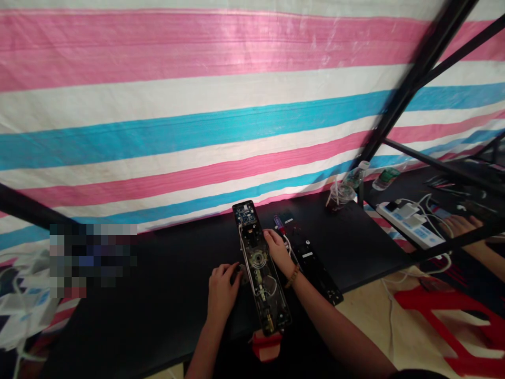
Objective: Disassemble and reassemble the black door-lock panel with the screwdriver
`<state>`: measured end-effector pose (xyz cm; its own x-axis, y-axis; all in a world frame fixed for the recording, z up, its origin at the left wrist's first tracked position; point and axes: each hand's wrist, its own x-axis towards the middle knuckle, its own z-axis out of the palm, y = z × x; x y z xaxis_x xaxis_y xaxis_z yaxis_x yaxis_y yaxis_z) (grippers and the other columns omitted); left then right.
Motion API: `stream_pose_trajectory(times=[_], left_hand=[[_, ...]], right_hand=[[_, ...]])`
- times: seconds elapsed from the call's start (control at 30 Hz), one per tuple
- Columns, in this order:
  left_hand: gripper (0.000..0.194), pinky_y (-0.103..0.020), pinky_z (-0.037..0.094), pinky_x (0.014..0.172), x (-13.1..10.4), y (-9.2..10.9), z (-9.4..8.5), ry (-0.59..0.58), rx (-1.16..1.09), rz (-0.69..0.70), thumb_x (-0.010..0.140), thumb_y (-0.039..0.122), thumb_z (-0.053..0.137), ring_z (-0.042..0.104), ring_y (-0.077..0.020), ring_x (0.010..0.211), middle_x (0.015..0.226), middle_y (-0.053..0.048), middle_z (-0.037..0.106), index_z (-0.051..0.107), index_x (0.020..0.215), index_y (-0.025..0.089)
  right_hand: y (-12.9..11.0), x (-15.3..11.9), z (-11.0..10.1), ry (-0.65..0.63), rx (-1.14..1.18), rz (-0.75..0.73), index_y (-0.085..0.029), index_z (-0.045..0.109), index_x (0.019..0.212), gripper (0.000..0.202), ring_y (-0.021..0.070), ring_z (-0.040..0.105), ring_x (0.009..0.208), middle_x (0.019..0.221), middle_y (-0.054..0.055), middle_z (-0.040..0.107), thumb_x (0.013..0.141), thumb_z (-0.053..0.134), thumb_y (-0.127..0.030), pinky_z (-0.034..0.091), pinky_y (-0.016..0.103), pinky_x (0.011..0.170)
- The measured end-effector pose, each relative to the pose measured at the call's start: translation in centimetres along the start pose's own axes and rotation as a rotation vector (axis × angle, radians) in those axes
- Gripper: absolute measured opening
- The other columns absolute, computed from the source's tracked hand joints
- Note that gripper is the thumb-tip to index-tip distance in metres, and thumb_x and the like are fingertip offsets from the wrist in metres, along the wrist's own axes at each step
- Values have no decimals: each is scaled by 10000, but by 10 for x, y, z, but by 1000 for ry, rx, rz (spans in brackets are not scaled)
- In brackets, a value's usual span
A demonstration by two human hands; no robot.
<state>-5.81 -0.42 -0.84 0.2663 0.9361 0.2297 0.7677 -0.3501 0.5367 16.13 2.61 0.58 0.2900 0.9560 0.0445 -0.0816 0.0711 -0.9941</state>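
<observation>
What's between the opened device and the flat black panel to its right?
In the head view, the right hand, a white cable and a red-and-purple tool lie between the opened device and the flat black panel.

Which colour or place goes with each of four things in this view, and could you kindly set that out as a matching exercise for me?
Column one:
1. Bracelet
2. Power strip on the right
3. Open electronics housing
4. Plastic stool at lower right

Column two:
A. Between the left hand and the right hand
B. Red
C. Brown
D. Mostly white

Pairs: 1-C; 2-D; 3-A; 4-B
</observation>
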Motion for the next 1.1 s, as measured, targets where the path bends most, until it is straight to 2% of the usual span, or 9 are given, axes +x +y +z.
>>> stream_pose_trajectory(times=[0.13,0.2,0.27,0.37,0.57,0.73,0.87,0.97,1.1], left_hand=[[325,-440,524,852,7,6,-14,108,-57,20,921,417,534,605,-277,932,976,-101,664,737,1038,192],[357,-437,524,862,12,16,-28,246,-76,17,929,463,536,597,-277,950,984,-101,647,728,1051,188],[357,-425,522,870,16,31,-41,329,-86,49,935,474,549,590,-266,958,1002,-95,632,720,1072,193],[307,-428,512,904,24,54,-47,293,-80,191,946,430,569,569,-264,1003,1043,-96,621,726,1093,211],[201,-520,462,1025,30,74,-19,219,-23,293,928,301,614,494,-318,1189,1256,-127,583,744,1060,223],[187,-572,424,1080,29,78,-12,261,13,288,915,287,625,432,-352,1303,1393,-140,520,752,1037,226],[183,-591,407,1095,27,76,-14,218,29,291,909,294,632,394,-372,1359,1451,-140,490,764,1018,231],[201,-601,400,1100,26,73,-12,188,27,269,915,295,622,382,-376,1377,1480,-138,473,762,1047,238],[217,-621,362,1123,22,76,-8,185,-33,229,920,285,605,319,-392,1430,1579,-127,352,756,1067,235]], right_hand=[[-16,13,-41,180,-348,-111,-173,627,1104,351,198,663,913,1027,92,693,983,432,-439,520,295,773],[-25,22,-63,151,-697,-136,-161,653,1043,281,195,659,875,969,91,698,988,437,-332,504,302,792],[-32,29,-76,62,-868,-144,-169,687,928,190,188,639,828,887,70,692,951,520,-257,482,300,803],[-35,35,-75,-28,-951,-161,-177,716,859,68,214,602,904,915,83,678,871,661,-215,449,330,872],[-30,39,-53,-105,-1244,-196,-190,750,979,131,302,505,1105,1131,154,617,877,679,-231,407,439,937],[-32,46,-55,-94,-1135,-203,-185,759,899,109,280,538,1130,1182,142,642,875,655,-164,424,418,956],[-44,51,-58,-111,-977,-215,-174,749,1014,175,182,666,903,984,77,739,917,609,-216,511,298,837],[-63,49,-58,-136,-687,-199,-152,742,1091,282,153,683,718,803,38,733,932,561,-298,533,251,668],[-101,38,-51,-212,-368,-272,-179,749,1142,347,126,649,659,859,26,684,899,569,-350,506,236,600]])
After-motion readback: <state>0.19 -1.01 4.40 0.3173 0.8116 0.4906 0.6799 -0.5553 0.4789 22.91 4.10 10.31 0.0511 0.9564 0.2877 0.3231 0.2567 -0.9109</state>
